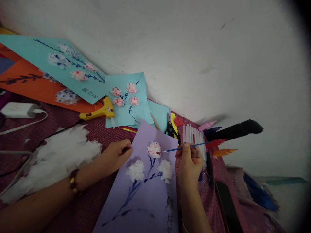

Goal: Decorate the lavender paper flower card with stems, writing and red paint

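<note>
My right hand (pixel 190 158) pinches a thin blue paintbrush (pixel 176 149), its red-loaded tip touching the upper white tissue-paper flower (pixel 154 149), which carries red dabs. That flower is on a purple sheet of paper (pixel 145 200) with dark blue painted branches and dark written characters at the lower right. Two plain white paper flowers, one at the left (pixel 135 170) and one at the right (pixel 165 171), sit lower on the same sheet. My left hand (pixel 122 152), fingers curled into a loose fist, rests at the sheet's left edge; nothing shows in it.
White tissue pieces (pixel 65 152) are heaped at the left. Behind lie a yellow glue gun (pixel 102 111), finished blue (pixel 143 110) and orange sheets (pixel 19 77), and black scissors (pixel 170 127). White glue sticks (pixel 191 132), paint tubes (pixel 224 152) and a dark phone (pixel 228 207) are at the right.
</note>
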A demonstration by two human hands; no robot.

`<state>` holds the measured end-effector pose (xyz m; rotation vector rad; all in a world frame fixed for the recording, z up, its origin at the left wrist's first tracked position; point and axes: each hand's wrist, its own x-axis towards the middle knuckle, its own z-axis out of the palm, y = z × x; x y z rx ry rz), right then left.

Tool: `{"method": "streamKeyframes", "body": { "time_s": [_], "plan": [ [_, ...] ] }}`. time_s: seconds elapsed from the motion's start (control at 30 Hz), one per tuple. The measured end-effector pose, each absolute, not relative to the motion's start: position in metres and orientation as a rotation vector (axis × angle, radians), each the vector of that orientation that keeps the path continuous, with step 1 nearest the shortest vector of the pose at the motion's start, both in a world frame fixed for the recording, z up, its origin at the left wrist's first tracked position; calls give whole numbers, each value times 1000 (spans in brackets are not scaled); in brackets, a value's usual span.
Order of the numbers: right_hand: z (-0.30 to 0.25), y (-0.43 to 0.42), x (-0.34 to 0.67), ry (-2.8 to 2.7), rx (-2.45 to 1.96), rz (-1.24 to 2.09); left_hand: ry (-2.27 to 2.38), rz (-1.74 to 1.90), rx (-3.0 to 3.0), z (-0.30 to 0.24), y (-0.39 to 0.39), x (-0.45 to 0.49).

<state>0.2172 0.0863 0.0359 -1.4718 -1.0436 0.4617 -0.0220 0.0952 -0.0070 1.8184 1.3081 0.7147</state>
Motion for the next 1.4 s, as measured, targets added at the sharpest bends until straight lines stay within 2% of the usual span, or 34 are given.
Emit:
{"method": "streamKeyframes", "body": {
  "time_s": [0.47, 0.67, 0.9, 1.07, 1.4],
  "plan": [
    [42, 86, 223, -1056, -1501, 344, 1293, 739, 1841, -10, 95, -23],
    [31, 88, 221, -1084, -1523, 472, 1293, 717, 1831, -9, 96, -22],
    [33, 87, 218, -1033, -1455, 379, 1293, 723, 1828, -11, 95, -23],
    [29, 87, 213, -1097, -1486, 447, 1300, 714, 1826, -12, 95, -22],
    [94, 61, 246, -1080, -1512, 145, 1329, 681, 1809, -4, 95, -21]
  ]
}}
